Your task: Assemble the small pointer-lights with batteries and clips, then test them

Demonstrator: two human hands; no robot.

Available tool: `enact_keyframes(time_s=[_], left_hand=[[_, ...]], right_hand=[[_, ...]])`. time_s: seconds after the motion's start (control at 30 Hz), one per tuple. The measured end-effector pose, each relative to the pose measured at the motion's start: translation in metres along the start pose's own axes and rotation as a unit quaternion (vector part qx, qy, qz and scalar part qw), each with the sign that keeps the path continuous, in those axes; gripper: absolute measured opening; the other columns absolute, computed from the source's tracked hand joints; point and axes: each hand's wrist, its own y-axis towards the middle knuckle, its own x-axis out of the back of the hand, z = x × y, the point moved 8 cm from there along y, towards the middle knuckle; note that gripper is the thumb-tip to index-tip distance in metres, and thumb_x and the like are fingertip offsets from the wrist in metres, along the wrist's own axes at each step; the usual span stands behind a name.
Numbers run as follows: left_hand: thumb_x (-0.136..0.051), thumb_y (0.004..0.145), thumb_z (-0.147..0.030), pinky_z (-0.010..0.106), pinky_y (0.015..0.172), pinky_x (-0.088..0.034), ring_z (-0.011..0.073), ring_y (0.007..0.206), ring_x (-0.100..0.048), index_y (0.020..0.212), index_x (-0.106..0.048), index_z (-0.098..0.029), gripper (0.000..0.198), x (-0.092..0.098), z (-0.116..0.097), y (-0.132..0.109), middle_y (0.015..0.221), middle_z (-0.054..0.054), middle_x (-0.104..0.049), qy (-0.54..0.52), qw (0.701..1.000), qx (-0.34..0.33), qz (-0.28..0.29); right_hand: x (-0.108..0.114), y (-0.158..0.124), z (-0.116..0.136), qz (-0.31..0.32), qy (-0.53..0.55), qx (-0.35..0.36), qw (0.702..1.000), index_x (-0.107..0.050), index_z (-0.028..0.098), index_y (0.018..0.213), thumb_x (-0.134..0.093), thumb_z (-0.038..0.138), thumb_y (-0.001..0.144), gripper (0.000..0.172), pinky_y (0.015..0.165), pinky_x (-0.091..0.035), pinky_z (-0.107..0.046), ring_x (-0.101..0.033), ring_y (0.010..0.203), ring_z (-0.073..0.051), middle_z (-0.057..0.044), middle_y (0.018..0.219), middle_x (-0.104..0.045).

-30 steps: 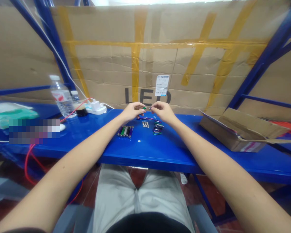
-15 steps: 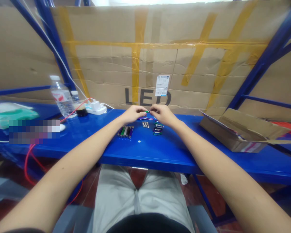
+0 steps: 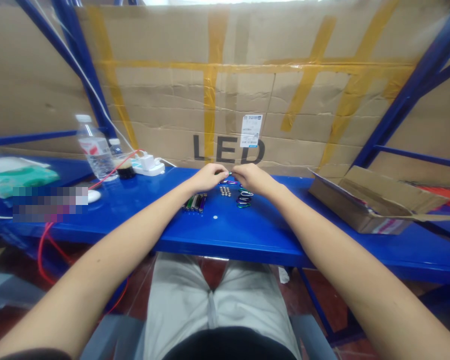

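Over the back of the blue table (image 3: 210, 235), my left hand (image 3: 209, 176) and my right hand (image 3: 252, 178) meet with fingertips pinched together. Between them they hold a small green piece (image 3: 230, 173), mostly covered by the fingers, so its kind is unclear. Just below lies a purple slim piece (image 3: 228, 182) on the table. Several small silvery metal parts (image 3: 225, 191) sit in neat rows between my wrists. Under my left wrist is a row of coloured metal tubes (image 3: 195, 202). Coloured carabiners (image 3: 243, 200) form a column below my right hand.
An open cardboard box (image 3: 360, 205) stands at the right. On the left are a water bottle (image 3: 96, 152), a small bottle of dark liquid (image 3: 125, 170), a white power strip (image 3: 150, 166) with cables, and a green packet (image 3: 20, 177). A large cardboard sheet (image 3: 165, 110) rises behind the table.
Both hands stay together at nearly the same spot. The fingers have shifted slightly, the right hand turning a little, and less of the green piece shows. The things on the table have not moved.
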Motion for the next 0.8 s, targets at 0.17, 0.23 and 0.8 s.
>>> enact_keyframes(time_s=[0.17,0.23,0.8], left_hand=[[-0.044,0.093,-0.023,0.029,0.062,-0.033,0.014,0.061,-0.046,0.061,-0.052,-0.018,0.033,-0.003,-0.002,0.001,0.061,0.0,-0.052,0.061,0.998,0.004,0.028],[-0.048,0.092,-0.024,0.029,0.062,-0.033,0.0144,0.063,-0.047,0.063,-0.053,-0.018,0.03,-0.003,-0.003,0.001,0.063,0.0,-0.053,0.074,0.997,-0.006,0.029],[-0.053,0.094,-0.029,0.033,0.072,-0.044,0.0228,0.08,-0.062,0.093,-0.06,-0.019,0.012,-0.013,-0.021,-0.011,0.087,0.008,-0.067,0.176,0.981,-0.081,0.012]], right_hand=[[-0.001,-0.002,0.004,0.009,-0.014,0.026,1.0,-0.061,0.015,0.076,-0.046,0.013,0.093,0.023,0.065,-0.03,-0.028,-0.048,0.068,-0.015,-0.007,0.076,-0.064],[-0.001,-0.004,0.004,0.013,0.002,0.027,1.0,-0.061,0.015,0.075,-0.046,0.013,0.093,0.023,0.065,-0.031,-0.027,-0.047,0.067,-0.015,-0.006,0.074,-0.063],[-0.008,-0.007,-0.011,0.052,0.188,-0.037,0.98,-0.056,0.017,0.064,-0.048,0.021,0.088,0.025,0.061,-0.036,-0.025,-0.05,0.058,-0.013,0.0,0.058,-0.061]])
